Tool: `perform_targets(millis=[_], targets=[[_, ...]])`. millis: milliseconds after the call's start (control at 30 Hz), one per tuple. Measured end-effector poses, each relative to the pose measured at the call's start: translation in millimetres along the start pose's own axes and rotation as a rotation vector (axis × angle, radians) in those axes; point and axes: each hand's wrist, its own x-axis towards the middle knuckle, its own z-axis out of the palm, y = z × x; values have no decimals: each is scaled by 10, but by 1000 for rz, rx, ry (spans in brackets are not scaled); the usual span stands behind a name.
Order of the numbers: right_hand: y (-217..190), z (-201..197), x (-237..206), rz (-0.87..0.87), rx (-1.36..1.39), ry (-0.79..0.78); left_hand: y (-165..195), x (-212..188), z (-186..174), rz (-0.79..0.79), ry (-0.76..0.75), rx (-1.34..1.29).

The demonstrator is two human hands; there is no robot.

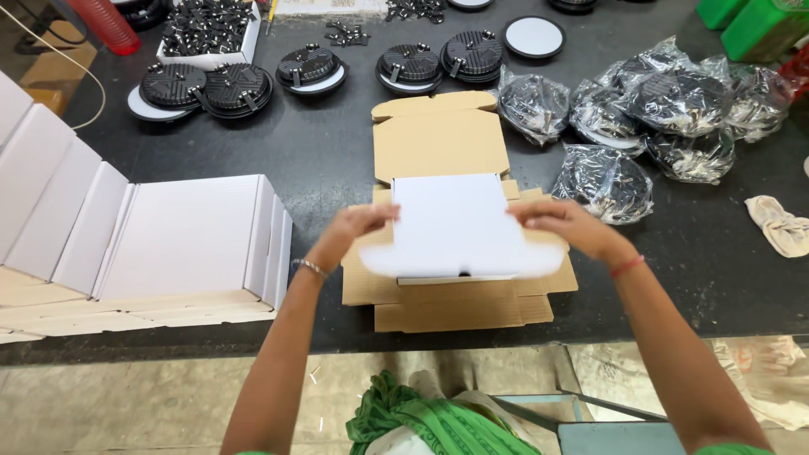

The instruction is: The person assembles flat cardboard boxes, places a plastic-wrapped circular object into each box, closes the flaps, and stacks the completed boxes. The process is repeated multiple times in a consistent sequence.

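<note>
A white cardboard box (453, 221) stands half-folded on a stack of flat brown cardboard blanks (438, 143) at the middle of the dark table. My left hand (354, 227) grips the box's left side near its top corner. My right hand (566, 226) grips the right side, fingers curled over the edge. The box's lower flaps look blurred, as if moving. More flat blanks (459, 312) lie under the box towards the front edge.
A row of folded white boxes (152, 232) lies at left. Round black lamp fittings (206, 84) sit at the back, several bagged in clear plastic (666, 109) at right. A white carton of black parts (206, 29), a cloth (779, 223) and green fabric (421, 417) are nearby.
</note>
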Motion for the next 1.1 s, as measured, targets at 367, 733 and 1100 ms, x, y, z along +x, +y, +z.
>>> perform_targets(millis=[367, 733, 1100], targets=[[335, 734, -405, 7, -41, 141, -188, -621, 730, -5, 162, 667], [-483, 67, -419, 126, -152, 254, 739, -337, 414, -39, 432, 447], [-768, -360, 180, -544, -643, 420, 1048, 489, 131, 407, 550, 1014]])
